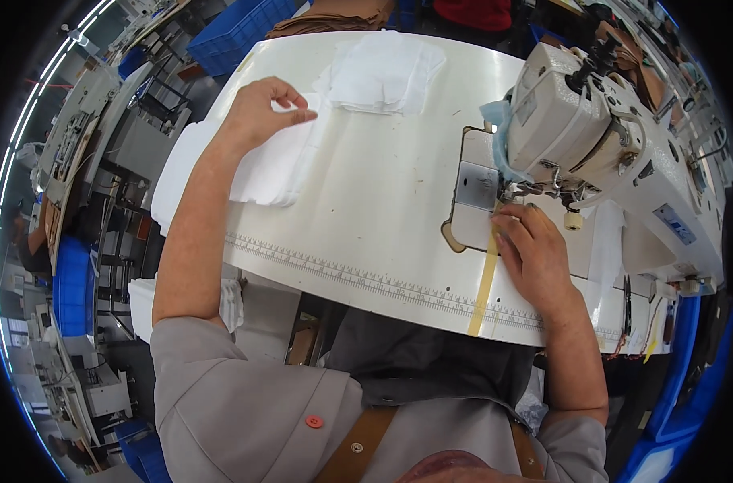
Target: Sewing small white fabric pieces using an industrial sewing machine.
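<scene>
My left hand (268,117) is over a stack of white fabric pieces (274,173) on the left side of the table. Its fingers are bent, the thumb and forefinger are apart, and I see nothing between them. At the sewing machine (559,121), my right hand (535,253) rests beside the needle area with its fingers drawn together. Whatever those fingertips hold, if anything, is hidden. A yellow tape strip (483,294) runs from under them to the table's near edge. The metal plate (476,187) lies just left of the needle.
Another stack of white pieces (382,72) lies at the table's far side. A printed ruler strip (366,280) follows the near edge. Thread snips (627,306) lie at the right. Blue crates (237,32) and brown fabric (330,18) are beyond the table.
</scene>
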A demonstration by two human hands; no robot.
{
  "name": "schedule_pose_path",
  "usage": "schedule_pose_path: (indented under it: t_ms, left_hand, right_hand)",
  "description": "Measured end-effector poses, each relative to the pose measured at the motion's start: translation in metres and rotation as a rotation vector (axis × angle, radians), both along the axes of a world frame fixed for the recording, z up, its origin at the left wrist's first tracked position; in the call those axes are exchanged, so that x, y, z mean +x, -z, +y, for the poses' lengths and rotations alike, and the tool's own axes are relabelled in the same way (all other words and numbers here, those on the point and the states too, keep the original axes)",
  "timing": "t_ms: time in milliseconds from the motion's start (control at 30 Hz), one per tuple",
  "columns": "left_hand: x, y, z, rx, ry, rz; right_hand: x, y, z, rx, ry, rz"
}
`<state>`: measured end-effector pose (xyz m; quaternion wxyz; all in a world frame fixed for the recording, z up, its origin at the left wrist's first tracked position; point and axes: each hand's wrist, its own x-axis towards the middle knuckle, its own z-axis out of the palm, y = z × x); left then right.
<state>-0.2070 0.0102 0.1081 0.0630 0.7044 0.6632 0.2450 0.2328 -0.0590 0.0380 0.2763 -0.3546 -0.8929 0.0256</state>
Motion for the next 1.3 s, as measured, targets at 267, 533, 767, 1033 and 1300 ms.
schedule_pose_path:
  t_ms: [267,533,767,1033,1300]
  left_hand:
    - [-0.014,0.015,-0.048,-0.264,-0.07,-0.063]
    - [-0.021,0.018,-0.055,-0.196,-0.024,-0.054]
    - [-0.025,0.024,-0.053,-0.201,-0.092,-0.132]
    - [-0.046,0.044,-0.05,-0.253,-0.093,-0.639]
    - [-0.06,0.04,-0.047,-0.212,-0.192,-0.728]
  right_hand:
    - [-0.016,-0.007,-0.014,0.107,-0.092,-0.1]
    - [-0.097,-0.033,-0.023,-0.022,-0.346,-0.132]
    - [-0.206,-0.011,0.021,-0.071,-0.407,0.081]
    - [-0.263,0.024,0.048,0.061,-0.328,0.077]
    - [-0.261,0.021,0.046,0.003,-0.322,0.017]
